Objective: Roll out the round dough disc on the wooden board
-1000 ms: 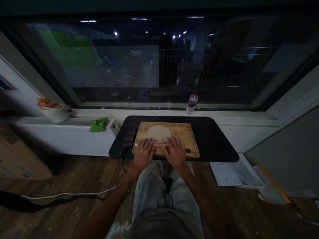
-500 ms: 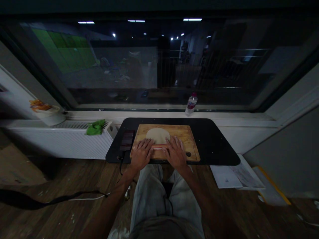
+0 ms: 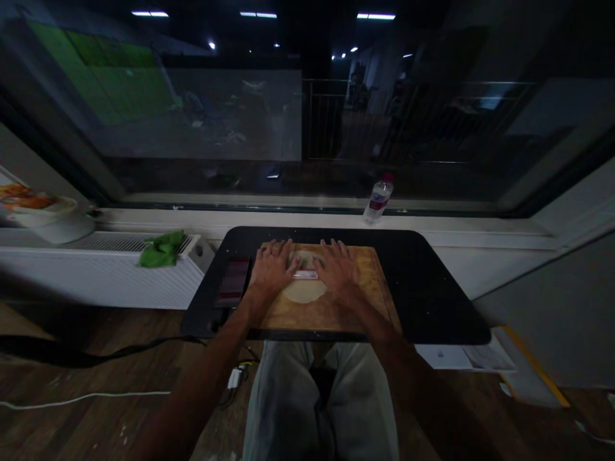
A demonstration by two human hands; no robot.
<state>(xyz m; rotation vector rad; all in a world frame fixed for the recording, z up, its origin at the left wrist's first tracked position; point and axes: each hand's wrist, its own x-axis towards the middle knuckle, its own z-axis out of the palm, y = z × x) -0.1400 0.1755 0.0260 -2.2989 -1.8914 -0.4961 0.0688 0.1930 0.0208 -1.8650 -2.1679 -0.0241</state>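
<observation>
Both hands lay flat, palms down, fingers spread, on a thin rolling pin w/ only a short pale-and-reddish middle stretch showing between them; its ends were hidden under the palms. Left hand covered the pin's left part, right hand the right. Neither hand was curled round the pin: open, pressing from above, not gripping.

The pin sat across a round flat piece of dough, approx. at its middle. The dough's far half was mostly hidden by fingers and pin, near edge clear. Dough rested on a wooden cutting board, centre-left, toward the far end. Board lay on a black tabletop.

Light was very dim, so detail was poor. A dark flat object lay just left of the board on the tabletop; couldn't tell what it was. A water bottle stood on the sill beyond the table, label unreadable. Green cloth sat on the radiator to the left. A pale bowl-like thing w/ orange print at far left was blurred and cut off by the frame edge. Papers on the floor at right were partly hidden under the table edge. Window glass showed only reflections.
</observation>
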